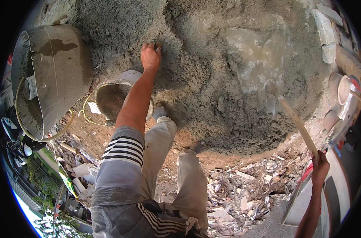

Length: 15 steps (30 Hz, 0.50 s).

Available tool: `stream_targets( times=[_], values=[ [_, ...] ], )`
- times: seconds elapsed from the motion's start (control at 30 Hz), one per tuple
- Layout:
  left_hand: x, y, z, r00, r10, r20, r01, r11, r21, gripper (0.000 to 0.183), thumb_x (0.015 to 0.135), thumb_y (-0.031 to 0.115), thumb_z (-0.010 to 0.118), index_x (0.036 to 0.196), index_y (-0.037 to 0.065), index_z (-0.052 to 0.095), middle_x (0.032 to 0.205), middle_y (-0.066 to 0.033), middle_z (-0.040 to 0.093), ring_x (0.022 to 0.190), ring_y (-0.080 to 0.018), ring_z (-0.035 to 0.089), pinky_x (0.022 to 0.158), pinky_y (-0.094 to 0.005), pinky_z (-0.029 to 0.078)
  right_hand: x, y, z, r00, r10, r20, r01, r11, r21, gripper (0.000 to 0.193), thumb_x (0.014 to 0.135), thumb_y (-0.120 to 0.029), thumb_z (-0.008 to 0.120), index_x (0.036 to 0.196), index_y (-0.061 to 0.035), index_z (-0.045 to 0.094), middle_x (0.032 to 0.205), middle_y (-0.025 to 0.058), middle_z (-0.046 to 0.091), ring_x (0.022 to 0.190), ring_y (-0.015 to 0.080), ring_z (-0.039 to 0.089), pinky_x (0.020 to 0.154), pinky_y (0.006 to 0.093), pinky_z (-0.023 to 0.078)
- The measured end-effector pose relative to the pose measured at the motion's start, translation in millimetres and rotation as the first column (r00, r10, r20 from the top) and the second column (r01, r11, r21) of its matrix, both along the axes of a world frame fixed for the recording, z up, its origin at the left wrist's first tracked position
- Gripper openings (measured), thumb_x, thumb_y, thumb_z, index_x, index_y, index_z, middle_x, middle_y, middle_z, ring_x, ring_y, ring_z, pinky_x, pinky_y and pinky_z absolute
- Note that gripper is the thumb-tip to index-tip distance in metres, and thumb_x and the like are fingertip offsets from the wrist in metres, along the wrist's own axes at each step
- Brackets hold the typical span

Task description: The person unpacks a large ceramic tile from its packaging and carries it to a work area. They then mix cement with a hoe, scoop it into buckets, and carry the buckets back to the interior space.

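Note:
My left hand (150, 57) reaches to the grey sand-and-cement heap (125, 25), its fingers curled around a small yellow-brown lump (158, 45), perhaps a stone. Out to the right, my right hand (320, 162) is wrapped around the upper end of a hoe's wooden handle (297, 121). Its mud-coated head (271, 89) sits in the wet mix at the edge of a shallow grey puddle (258, 59). Lumpy wet mortar (224, 111) spreads between the puddle and my feet. Below my left forearm, which partly covers it, is a pale bucket (129, 76).
A large dented drum (63, 59) with a hoop handle lies tilted at the left. My shoes (160, 112) stand at the mortar's near edge. Broken rubble (228, 190) covers the ground behind them. White blocks (329, 51) and small buckets (343, 90) line the right side.

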<state>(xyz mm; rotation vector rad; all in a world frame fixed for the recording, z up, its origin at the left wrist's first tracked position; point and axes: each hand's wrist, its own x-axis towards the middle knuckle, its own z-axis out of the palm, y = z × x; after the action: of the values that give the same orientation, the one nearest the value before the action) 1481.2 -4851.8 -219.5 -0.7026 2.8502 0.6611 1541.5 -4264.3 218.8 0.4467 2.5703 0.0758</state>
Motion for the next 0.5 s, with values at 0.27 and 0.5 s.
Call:
stream_targets(
  times=[0.27,0.5],
  values=[
    [-0.8,-1.5,-2.4,0.997,-0.082,-0.007,0.081,0.995,-0.057,0.036,0.078,0.023,0.064,0.106,0.001,0.061,0.108,-0.0168,0.053,0.103,-0.0334,0.052,0.087,-0.0421,0.044,2.4,-1.1,-1.1,0.998,-0.068,-0.001,0.068,0.998,-0.011,0.019,0.084,-0.011,0.058,0.099,0.0014,0.06,0.078,0.0147,0.06,0.067,0.0209,0.055,0.064,0.0326,0.044],
    [-4.8,-6.1,8.9,0.996,0.058,0.068,-0.063,0.995,0.082,0.039,0.077,0.025,0.065,0.105,-0.002,0.061,0.106,-0.0183,0.054,0.101,-0.0354,0.053,0.085,-0.0419,0.046,2.9,-9.7,1.1,0.999,0.05,-0.02,-0.049,0.999,0.023,0.017,0.083,-0.011,0.059,0.094,0.0014,0.06,0.074,0.0168,0.059,0.065,0.0263,0.057,0.063,0.0349,0.044]
  ],
)
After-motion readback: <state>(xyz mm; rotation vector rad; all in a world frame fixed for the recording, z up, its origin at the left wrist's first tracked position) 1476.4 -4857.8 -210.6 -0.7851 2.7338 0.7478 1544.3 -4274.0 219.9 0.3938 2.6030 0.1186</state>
